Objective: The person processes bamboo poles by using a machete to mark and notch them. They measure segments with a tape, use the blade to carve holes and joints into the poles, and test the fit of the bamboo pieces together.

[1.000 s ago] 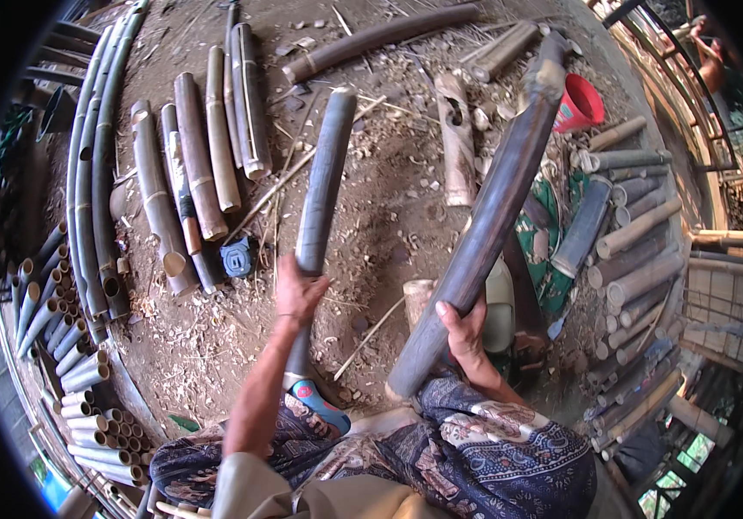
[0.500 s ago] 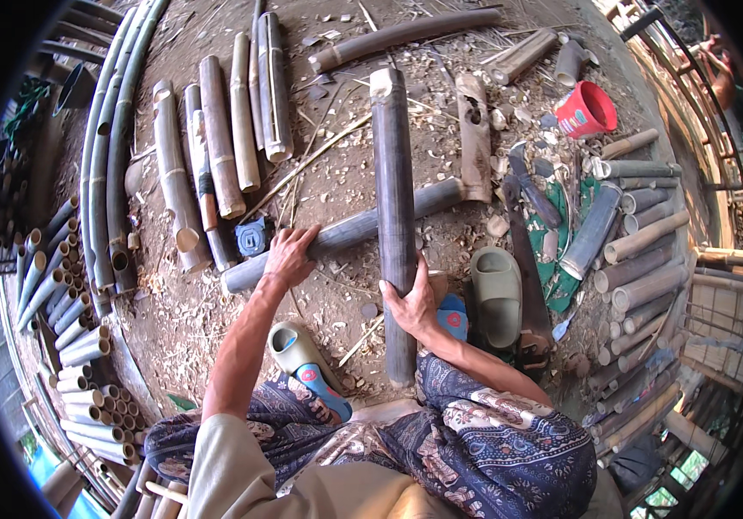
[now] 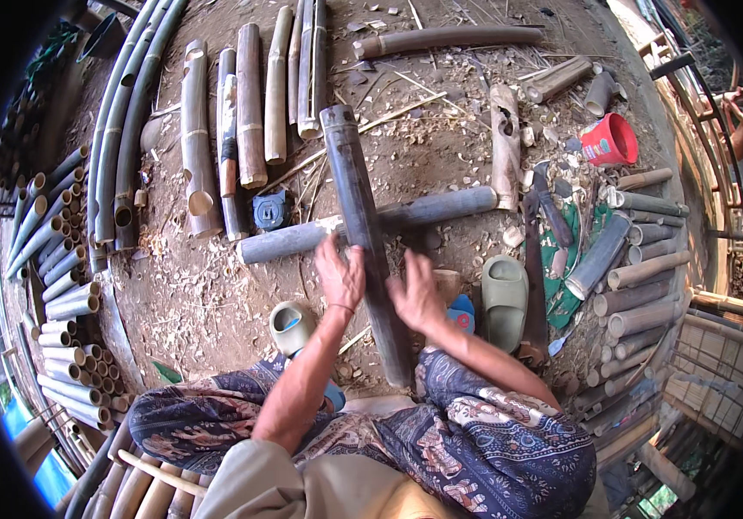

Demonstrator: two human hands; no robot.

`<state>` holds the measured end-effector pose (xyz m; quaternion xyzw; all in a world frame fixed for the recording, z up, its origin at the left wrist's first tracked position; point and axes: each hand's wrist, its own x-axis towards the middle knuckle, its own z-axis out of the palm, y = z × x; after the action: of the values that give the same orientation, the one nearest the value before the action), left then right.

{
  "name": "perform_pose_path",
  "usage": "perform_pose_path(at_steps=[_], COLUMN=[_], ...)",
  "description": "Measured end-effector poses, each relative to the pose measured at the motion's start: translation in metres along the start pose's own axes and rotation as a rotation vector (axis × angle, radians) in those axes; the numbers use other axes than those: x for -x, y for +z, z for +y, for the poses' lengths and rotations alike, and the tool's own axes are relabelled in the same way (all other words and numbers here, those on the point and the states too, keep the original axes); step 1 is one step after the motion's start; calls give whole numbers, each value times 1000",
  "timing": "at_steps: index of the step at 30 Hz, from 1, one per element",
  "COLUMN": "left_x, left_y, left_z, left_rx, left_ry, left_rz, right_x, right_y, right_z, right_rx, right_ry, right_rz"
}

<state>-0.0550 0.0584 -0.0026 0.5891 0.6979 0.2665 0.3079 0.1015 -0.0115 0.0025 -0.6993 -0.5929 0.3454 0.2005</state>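
l hand (image 3: 339, 281) open, fingers loosely extended, not wrapped round anything, right by the l edge of the dark tube (image 3: 356, 190); can't tell if thumb tip touches it; r hand (image 3: 415, 296) blurred, also released, fingers apart, just r of same tube; dark tube lies over the cross tube (image 3: 281, 243), far end leaning l, near end btwn the knees; cross tube on the dirt floor (image 3: 207, 311), running l to r, its r end by the holed tube (image 3: 505, 143); blue box (image 3: 272, 210) just beyond cross tube's l end; l slipper (image 3: 292, 327) near l forearm, r slipper (image 3: 504, 303) r of r hand; patterned trousers (image 3: 501, 441) over both legs; farther r, a hooked tool (image 3: 551, 203) w/ dark handle next to green cloth (image 3: 592, 233), red bucket (image 3: 609, 140) beyond; tube stack (image 3: 644, 322) along r side; upper l, row of tubes (image 3: 251, 104) & long poles (image 3: 112, 130); lower l, bundled tubes (image 3: 73, 389); shavings scattered about.
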Motion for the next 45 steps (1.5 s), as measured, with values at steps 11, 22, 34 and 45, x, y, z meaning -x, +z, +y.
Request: perform_pose_path(at_steps=[11,22,34,45], left_x=[12,18,19,22], left_y=[0,21,18,30], left_z=[12,31,36,36], left_rx=[169,60,76,144], left_ry=[-270,-301,-300,-332], left_rz=[-197,-5,-123,-205], right_x=[-128,-92,-84,-52], right_y=[-101,-110,-114,-117], right_z=[77,71,88,100], right_rx=[737,706,655,810], right_ry=[-361,-267,-293,-116], right_rz=[-68,-216,-102,187])
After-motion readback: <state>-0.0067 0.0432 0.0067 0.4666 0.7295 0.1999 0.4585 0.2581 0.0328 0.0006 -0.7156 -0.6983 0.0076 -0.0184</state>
